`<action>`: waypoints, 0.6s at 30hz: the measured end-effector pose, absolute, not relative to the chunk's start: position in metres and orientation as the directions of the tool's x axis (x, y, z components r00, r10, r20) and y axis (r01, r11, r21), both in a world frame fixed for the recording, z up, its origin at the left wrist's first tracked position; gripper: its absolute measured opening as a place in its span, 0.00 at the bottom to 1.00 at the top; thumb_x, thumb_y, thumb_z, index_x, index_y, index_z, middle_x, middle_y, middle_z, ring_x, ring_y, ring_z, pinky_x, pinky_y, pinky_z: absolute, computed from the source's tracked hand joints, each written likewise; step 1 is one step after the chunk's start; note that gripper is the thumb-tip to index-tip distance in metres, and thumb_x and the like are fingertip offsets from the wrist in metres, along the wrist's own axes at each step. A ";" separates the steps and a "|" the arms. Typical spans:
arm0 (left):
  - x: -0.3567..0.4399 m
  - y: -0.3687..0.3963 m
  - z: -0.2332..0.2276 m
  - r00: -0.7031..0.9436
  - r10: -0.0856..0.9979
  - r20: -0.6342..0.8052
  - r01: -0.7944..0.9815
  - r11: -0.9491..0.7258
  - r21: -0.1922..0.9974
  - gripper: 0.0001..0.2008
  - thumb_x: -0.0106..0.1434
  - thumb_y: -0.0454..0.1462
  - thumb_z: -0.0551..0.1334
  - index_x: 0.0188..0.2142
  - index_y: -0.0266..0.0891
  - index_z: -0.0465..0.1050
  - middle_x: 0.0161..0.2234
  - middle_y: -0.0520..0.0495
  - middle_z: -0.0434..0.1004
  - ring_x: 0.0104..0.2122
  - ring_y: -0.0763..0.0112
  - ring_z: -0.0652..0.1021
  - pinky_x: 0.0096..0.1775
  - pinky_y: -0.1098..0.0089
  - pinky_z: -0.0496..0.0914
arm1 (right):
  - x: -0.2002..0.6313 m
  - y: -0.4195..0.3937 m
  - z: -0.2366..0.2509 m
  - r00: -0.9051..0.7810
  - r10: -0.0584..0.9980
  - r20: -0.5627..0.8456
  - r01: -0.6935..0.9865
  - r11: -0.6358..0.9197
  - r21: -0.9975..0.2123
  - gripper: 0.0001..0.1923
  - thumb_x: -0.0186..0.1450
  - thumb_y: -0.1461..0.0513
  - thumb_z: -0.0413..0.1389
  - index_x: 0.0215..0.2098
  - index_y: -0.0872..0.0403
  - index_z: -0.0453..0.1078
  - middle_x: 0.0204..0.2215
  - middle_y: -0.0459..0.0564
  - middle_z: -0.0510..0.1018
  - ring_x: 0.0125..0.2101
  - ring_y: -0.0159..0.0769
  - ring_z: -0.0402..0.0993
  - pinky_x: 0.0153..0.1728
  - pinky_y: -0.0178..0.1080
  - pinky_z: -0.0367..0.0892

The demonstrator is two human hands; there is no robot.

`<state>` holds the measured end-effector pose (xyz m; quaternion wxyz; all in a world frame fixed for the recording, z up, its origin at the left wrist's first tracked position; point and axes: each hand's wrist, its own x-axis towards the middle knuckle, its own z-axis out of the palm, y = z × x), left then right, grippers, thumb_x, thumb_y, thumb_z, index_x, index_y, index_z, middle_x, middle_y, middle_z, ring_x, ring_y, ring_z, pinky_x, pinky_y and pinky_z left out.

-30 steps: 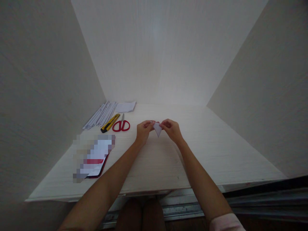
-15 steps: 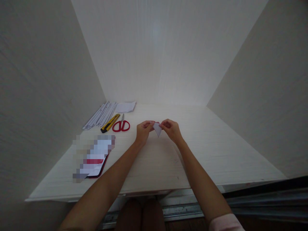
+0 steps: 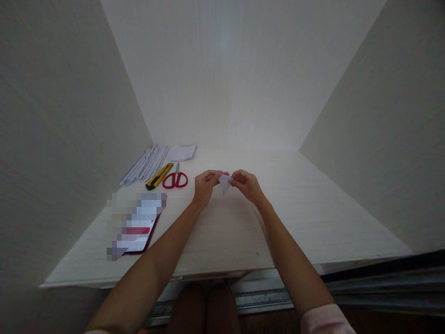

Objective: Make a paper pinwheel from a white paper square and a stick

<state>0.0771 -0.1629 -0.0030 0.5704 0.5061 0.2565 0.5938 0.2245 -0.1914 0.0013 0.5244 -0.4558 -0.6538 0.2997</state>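
White-grained wood formed the counter (image 3: 313, 208) on which everything was laid. A dark-edged phone (image 3: 137, 229) was seen at the left, with red-handled scissors (image 3: 175, 178) and a yellow utility knife (image 3: 159, 176) beyond. A small folded white paper triangle (image 3: 224, 182) was pinched just above mid-counter between the left hand (image 3: 205, 185) and right hand (image 3: 247, 185), both closed on it. A fold appeared underway; firm creasing seemed needed next.

Bare table (image 3: 313, 208) rightward; scissors (image 3: 174, 178), knife (image 3: 159, 176) leftward
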 end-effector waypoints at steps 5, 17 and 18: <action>0.070 -0.162 0.001 0.255 0.900 0.353 -0.324 -0.264 0.908 0.12 0.49 0.40 0.63 0.29 0.31 0.72 0.30 0.40 0.77 0.32 0.64 0.77 0.38 0.60 0.71 | 0.226 -0.198 0.006 -0.132 0.889 0.437 0.476 0.444 -0.759 0.10 0.54 0.56 0.54 0.26 0.55 0.66 0.23 0.46 0.72 0.23 0.28 0.67 0.27 0.33 0.63; 0.071 -0.161 -0.003 0.219 0.906 0.363 -0.322 -0.284 0.903 0.13 0.50 0.41 0.62 0.29 0.31 0.72 0.29 0.41 0.77 0.31 0.65 0.77 0.37 0.61 0.71 | 0.225 -0.187 -0.004 -0.010 0.942 0.337 0.192 0.332 -0.924 0.13 0.48 0.56 0.60 0.24 0.56 0.63 0.22 0.46 0.73 0.24 0.30 0.70 0.29 0.36 0.68; 0.072 -0.161 -0.004 0.202 0.911 0.360 -0.335 -0.281 0.899 0.13 0.50 0.41 0.62 0.29 0.31 0.71 0.30 0.41 0.77 0.31 0.65 0.77 0.38 0.60 0.71 | 0.222 -0.186 -0.005 0.011 0.955 0.297 0.096 0.295 -0.951 0.14 0.47 0.57 0.61 0.26 0.55 0.63 0.22 0.45 0.74 0.24 0.30 0.71 0.30 0.37 0.68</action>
